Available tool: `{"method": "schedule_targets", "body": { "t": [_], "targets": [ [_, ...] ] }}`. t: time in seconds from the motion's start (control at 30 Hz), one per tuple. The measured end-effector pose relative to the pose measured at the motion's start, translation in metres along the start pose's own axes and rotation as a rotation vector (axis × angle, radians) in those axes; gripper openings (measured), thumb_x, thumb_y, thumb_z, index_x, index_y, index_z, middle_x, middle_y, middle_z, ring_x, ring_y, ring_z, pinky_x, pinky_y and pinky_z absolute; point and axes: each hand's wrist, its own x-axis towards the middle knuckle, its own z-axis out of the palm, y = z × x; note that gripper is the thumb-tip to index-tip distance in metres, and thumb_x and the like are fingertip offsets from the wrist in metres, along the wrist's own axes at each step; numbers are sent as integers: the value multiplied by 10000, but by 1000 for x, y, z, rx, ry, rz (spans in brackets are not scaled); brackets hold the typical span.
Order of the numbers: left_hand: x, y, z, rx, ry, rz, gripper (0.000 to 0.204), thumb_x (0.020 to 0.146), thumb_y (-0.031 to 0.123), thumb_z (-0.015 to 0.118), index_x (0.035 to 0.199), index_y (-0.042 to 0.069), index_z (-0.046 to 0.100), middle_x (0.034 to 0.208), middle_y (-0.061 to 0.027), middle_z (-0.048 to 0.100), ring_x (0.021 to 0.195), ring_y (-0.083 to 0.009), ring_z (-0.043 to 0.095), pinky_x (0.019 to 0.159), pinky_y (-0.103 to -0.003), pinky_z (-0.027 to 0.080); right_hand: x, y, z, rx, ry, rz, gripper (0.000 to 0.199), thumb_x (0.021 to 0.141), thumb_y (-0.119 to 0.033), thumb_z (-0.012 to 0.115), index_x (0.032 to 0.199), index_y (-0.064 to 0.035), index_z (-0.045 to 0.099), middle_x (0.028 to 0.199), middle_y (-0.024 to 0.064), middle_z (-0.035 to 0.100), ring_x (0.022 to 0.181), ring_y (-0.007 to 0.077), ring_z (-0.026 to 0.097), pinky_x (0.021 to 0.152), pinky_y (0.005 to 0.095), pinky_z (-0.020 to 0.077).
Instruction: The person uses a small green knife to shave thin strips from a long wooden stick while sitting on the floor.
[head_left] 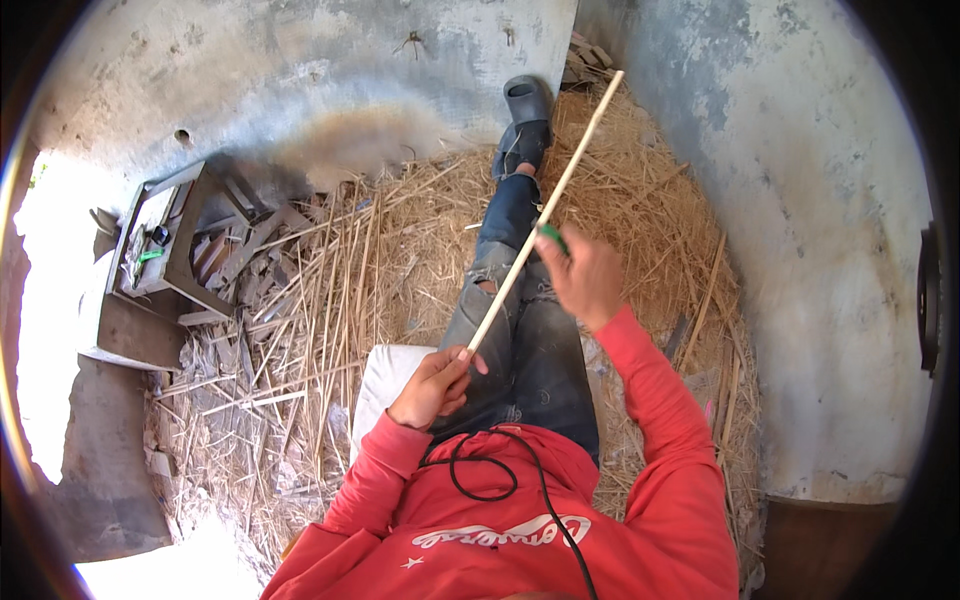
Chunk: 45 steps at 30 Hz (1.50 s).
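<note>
My left hand (435, 388) is closed round the near end of a long, thin, pale wooden stick (575, 155). The stick slants up and away to the right, over my outstretched legs. About midway along it, my right hand (588, 280) grips a small green tool (551, 238) whose front end meets the stick. Fingers cover most of that tool, so its exact kind does not show. Its fingers curl closed behind the stick's right side.
Straw, shavings and loose strips (340, 290) cover the floor. A small wooden table (190, 270) with a green item on top stands at the left, scrap pieces beside it. Grey walls (800, 200) curve round ahead and right. A black cord (530, 455) hangs over my red sweatshirt.
</note>
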Motion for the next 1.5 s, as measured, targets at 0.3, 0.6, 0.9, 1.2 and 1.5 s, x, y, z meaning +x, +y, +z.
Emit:
{"method": "schedule_targets", "body": {
  "t": [0.3,0.6,0.9,1.2,1.5],
  "targets": [
    [-6,-3,-14,41,-19,-13,373,1141,342,413,1097,20,596,587,59,275,447,-59,208,431,-240,215,20,34,-7,1,37,93,540,1006,-597,547,885,-83,659,640,149,634,555,348,649,494,465,486],
    [-7,1,-19,-133,-40,-82,373,1129,343,432,1097,22,620,592,76,277,459,-37,171,422,-233,182,-44,-16,24,-25,-203,-326,499,971,-580,602,851,-99,664,696,162,674,663,399,695,601,505,544],
    [-34,-29,-47,-191,-191,-260,406,1104,383,498,1127,4,642,570,75,300,432,-19,198,398,-208,189,68,137,-54,358,319,439,656,1036,-675,451,806,-109,688,629,-27,420,581,101,452,531,327,369],
    [-29,-19,-42,-333,-310,-261,355,1110,331,499,1137,5,635,578,83,311,426,-7,205,398,-201,184,38,33,-43,960,91,340,403,988,-440,714,944,-40,730,604,-89,439,472,17,345,454,217,262],
    [-26,-19,-36,-506,-432,-265,337,1125,317,465,1138,15,613,576,74,297,418,-4,205,376,-193,174,25,-1,-31,818,-4,272,325,969,-335,762,873,-24,756,656,-64,564,626,34,468,567,263,349]
  ]
}}
